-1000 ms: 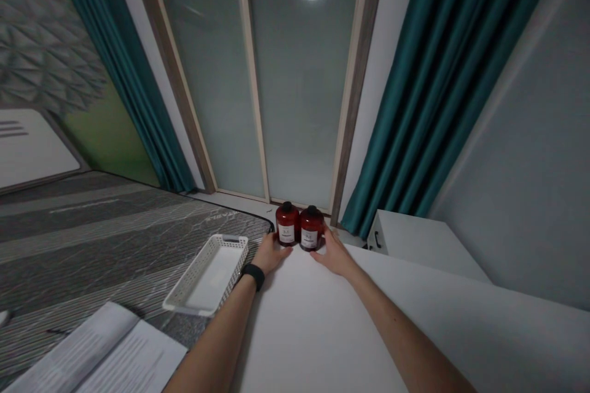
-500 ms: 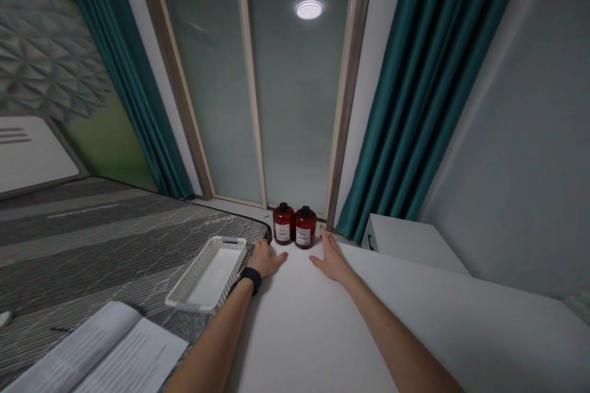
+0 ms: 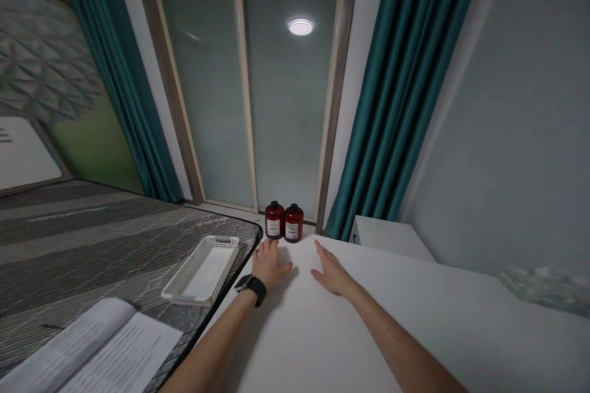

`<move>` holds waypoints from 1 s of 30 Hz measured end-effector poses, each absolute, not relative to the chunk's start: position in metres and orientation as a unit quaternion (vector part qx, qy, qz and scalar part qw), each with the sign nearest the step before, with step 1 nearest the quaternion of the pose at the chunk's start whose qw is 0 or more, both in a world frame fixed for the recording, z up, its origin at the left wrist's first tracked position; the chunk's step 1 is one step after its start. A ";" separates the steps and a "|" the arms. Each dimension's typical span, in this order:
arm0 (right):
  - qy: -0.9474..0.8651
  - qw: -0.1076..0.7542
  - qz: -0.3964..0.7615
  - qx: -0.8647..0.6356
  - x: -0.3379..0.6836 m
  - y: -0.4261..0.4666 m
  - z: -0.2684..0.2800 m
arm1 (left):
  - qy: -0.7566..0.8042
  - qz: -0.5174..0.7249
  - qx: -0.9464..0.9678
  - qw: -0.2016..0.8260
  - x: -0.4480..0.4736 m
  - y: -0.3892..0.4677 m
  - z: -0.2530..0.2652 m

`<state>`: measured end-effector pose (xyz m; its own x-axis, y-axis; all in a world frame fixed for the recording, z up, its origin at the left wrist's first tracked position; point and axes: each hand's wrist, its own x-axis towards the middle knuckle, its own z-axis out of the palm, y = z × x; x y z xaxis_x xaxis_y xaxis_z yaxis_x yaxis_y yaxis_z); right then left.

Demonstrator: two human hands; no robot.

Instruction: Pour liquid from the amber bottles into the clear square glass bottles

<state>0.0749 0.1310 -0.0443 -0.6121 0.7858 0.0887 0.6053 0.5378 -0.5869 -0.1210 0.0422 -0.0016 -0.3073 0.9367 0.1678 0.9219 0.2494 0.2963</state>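
Note:
Two dark red bottles with black caps and white labels stand upright side by side at the far end of the white table (image 3: 322,331): the left bottle (image 3: 273,221) and the right bottle (image 3: 294,224). Just in front of them is my left hand (image 3: 270,265), fingers spread and empty, a black watch (image 3: 252,286) on its wrist. My right hand (image 3: 329,271) is open too, thumb apart from the fingers, a little to the right of the bottles. Neither hand appears to hold anything.
A white perforated basket (image 3: 169,292) and an open book (image 3: 124,350) lie on the grey striped mattress (image 3: 92,245) at left. Beyond the table stand a white cabinet (image 3: 391,239), green curtains (image 3: 382,104) and a glass sliding door (image 3: 286,123). Something clear and crumpled (image 3: 546,288) is at right.
My hands have drawn back from the bottles toward me, the left one more clearly. The bottles still stand together. The camera view has shifted slightly.

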 end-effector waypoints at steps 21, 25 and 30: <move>-0.835 0.166 0.239 -0.467 0.214 0.048 -0.034 | 0.563 0.152 0.808 0.090 0.013 0.017 -0.006; -0.829 0.183 0.249 -0.466 0.217 0.041 -0.039 | 0.539 0.157 0.823 0.085 0.009 0.011 -0.014; -0.830 0.198 0.235 -0.465 0.218 0.038 -0.039 | 0.535 0.156 0.827 0.076 0.009 0.012 -0.016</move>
